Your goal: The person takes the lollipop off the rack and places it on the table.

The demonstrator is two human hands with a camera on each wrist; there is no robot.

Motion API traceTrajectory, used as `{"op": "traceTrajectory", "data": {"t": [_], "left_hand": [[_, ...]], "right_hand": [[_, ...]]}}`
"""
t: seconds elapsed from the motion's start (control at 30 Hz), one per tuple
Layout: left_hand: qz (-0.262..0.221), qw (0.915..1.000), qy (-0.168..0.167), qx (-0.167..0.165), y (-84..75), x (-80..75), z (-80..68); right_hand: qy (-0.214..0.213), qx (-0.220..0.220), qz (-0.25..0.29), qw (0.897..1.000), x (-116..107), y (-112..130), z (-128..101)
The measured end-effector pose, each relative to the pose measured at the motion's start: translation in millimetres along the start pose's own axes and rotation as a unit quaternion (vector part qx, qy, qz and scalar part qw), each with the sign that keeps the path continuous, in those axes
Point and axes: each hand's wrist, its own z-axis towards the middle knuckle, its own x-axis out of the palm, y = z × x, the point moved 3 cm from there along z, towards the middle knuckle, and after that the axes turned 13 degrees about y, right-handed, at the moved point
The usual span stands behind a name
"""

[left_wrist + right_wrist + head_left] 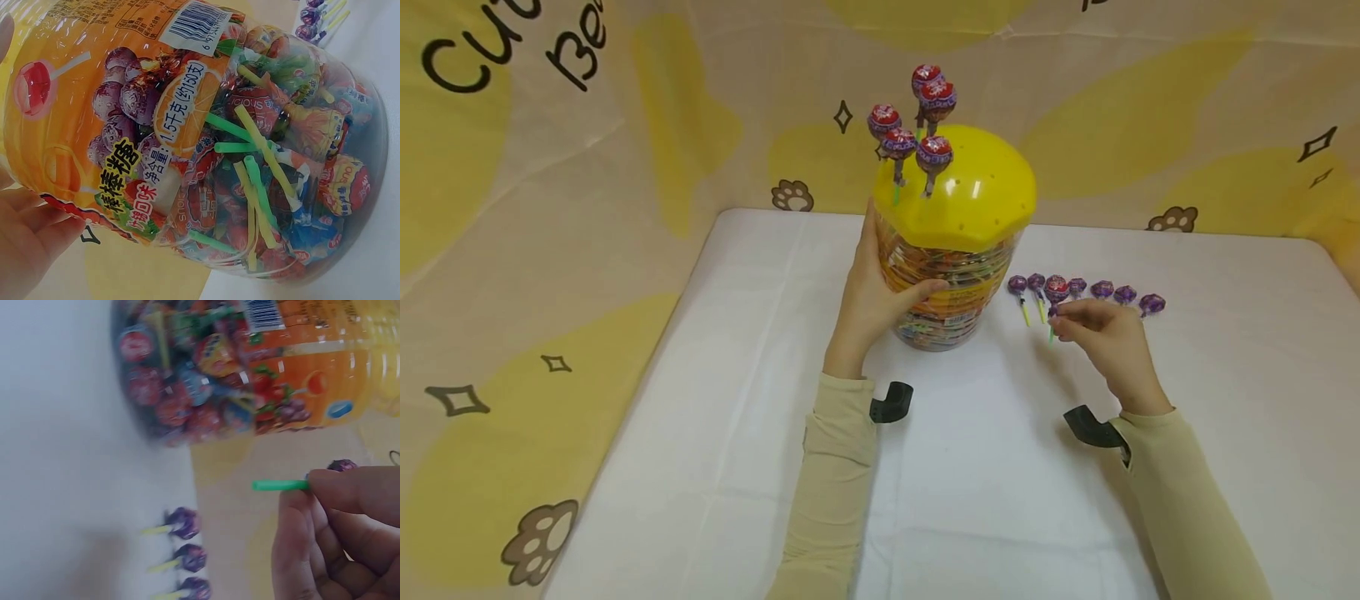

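Note:
A clear plastic lollipop jar (947,321) with a yellow lid (992,179) is held by my left hand (867,300), thumb across the front and fingers round the left side. It leans a little. Several purple-and-red wrapped lollipops (936,156) stand upright in the lid's left part. To the right of the jar, my right hand (1108,342) pinches one lollipop (1056,288) between thumb and fingers, its wrapped head up. Its green stick (278,485) points out below the fingertips in the right wrist view. Wrapped lollipops (294,212) fill the jar behind an orange label (69,119).
A row of purple lollipops (1102,289) lies on the white table (985,483) behind my right hand, some with yellow sticks showing. A yellow and beige patterned cloth (1120,125) hangs behind the table and on the left. Each wrist carries a black mount (891,403).

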Motion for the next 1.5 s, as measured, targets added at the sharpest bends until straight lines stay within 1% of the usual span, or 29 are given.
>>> {"op": "traceTrajectory", "data": {"t": [0.1,0.23,0.37,0.5,0.73,0.97,1.27,1.5], "left_hand": [[0.003,1.0,0.0,0.002,-0.2,-0.1,-0.3],[0.006,1.0,0.001,0.0,-0.4,-0.4,-0.7],[0.009,1.0,0.001,-0.002,-1.0,-0.4,-1.1],[0.008,1.0,0.002,0.002,-2.1,-0.3,-0.9],[0.008,1.0,0.003,0.003,-2.9,-0.1,-0.2],[0.01,0.9999,0.003,0.002,-1.7,-0.3,-0.7],[0.009,0.9999,0.003,-0.009,-1.1,-0.3,-1.0],[0.006,0.9999,0.003,-0.012,-1.0,-0.1,-0.4]], "right_hand": [[0.032,0.015,-0.009,0.999,2,-11,-1],[0.06,0.054,-0.018,0.997,3,-26,-1],[0.069,0.085,-0.058,0.992,2,-38,1],[0.07,0.097,-0.085,0.989,3,-46,3],[0.072,0.099,-0.108,0.987,4,-51,3],[0.072,0.098,-0.113,0.986,4,-53,4],[0.072,0.091,-0.116,0.986,5,-51,3],[0.056,0.077,-0.15,0.984,3,-50,2]]}}
